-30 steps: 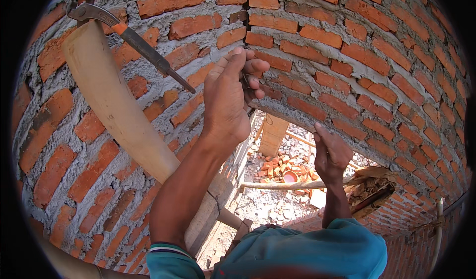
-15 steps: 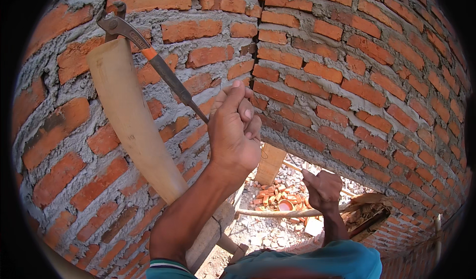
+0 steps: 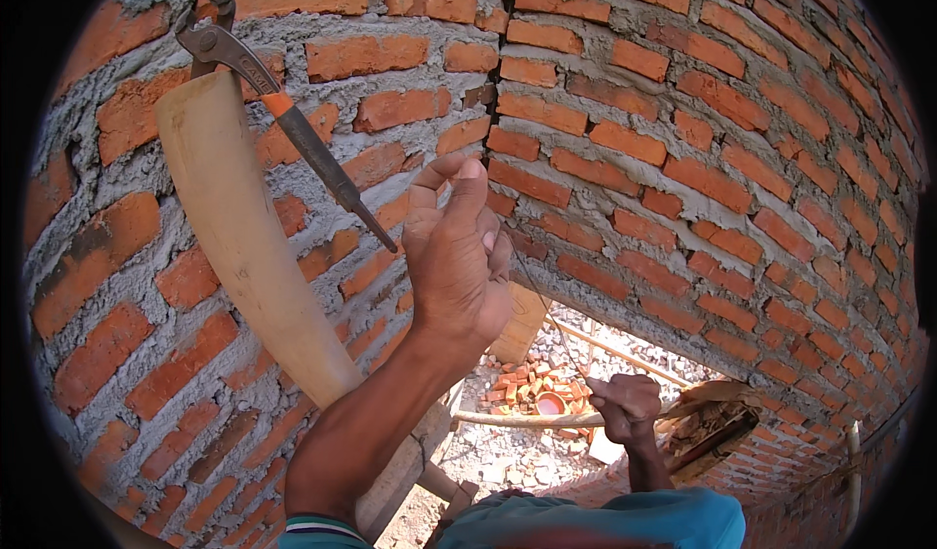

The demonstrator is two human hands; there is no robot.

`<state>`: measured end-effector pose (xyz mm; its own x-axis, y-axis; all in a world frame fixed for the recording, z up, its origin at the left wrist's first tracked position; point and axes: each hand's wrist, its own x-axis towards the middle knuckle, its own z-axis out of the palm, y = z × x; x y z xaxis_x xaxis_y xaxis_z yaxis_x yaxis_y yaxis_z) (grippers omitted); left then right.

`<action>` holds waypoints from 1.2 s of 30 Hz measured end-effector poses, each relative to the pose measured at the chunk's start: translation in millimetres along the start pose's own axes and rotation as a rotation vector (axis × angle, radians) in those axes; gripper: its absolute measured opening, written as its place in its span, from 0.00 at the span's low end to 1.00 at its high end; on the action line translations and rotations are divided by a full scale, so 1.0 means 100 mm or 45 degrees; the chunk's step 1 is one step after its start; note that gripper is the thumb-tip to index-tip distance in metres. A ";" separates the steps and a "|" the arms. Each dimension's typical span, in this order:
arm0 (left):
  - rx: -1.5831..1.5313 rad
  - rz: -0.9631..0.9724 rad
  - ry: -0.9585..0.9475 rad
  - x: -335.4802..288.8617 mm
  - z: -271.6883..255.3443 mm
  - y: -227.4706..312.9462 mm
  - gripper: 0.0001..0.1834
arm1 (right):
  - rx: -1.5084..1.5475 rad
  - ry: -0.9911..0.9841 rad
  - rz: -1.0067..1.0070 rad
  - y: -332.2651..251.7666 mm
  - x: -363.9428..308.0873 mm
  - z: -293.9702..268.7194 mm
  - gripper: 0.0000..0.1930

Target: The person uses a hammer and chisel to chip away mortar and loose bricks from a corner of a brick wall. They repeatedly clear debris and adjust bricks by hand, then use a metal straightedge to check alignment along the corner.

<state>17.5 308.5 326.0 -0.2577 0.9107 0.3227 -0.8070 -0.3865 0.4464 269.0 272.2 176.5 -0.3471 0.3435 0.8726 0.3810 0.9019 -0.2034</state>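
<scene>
My left hand (image 3: 454, 256) is raised in front of the wall corner, its thumb and fingers closed on a thin dark wire (image 3: 535, 278). The wire runs down toward my right hand (image 3: 625, 407), a closed fist lower and to the right, which grips its other end. Pincers (image 3: 278, 105) with dark handles and an orange band hang over the top of a pale rounded pole (image 3: 254, 237) to the left. One handle slants down and ends just left of my left hand; the other is mostly hidden behind the pole.
Brick walls with rough grey mortar (image 3: 366, 59) meet at a corner ahead. Below lie rubble and broken bricks around a reddish bucket (image 3: 549, 404). A thin horizontal pole (image 3: 532, 419), a wooden board (image 3: 522, 325) and a split log (image 3: 712, 432) cross the gap.
My right hand has moved down and slightly left, and the wire between both hands now shows clearly. A small gap has opened between the pincers' handle tip and my left hand.
</scene>
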 end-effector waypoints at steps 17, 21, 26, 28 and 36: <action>0.758 0.585 -0.144 -0.07 0.02 -0.05 0.21 | 0.009 0.100 -0.079 -0.15 -0.12 0.05 0.25; 0.924 0.731 -0.262 -0.12 0.05 -0.09 0.21 | 0.069 0.193 -0.039 -0.18 -0.24 0.09 0.23; 0.920 0.644 -0.349 -0.24 0.06 -0.33 0.19 | 0.265 0.250 0.148 -0.25 -0.38 0.17 0.16; 0.677 0.346 -0.385 -0.29 0.05 -0.43 0.19 | 0.328 0.348 0.231 -0.26 -0.41 0.22 0.15; 0.989 -0.062 -0.293 -0.27 -0.03 -0.45 0.17 | 0.188 0.349 0.434 -0.16 -0.50 0.14 0.15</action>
<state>59.0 301.5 294.2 -0.0481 0.9091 0.4137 -0.1934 -0.4148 0.8891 268.2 244.4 130.0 0.0238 0.5631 0.8261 0.3013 0.7838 -0.5430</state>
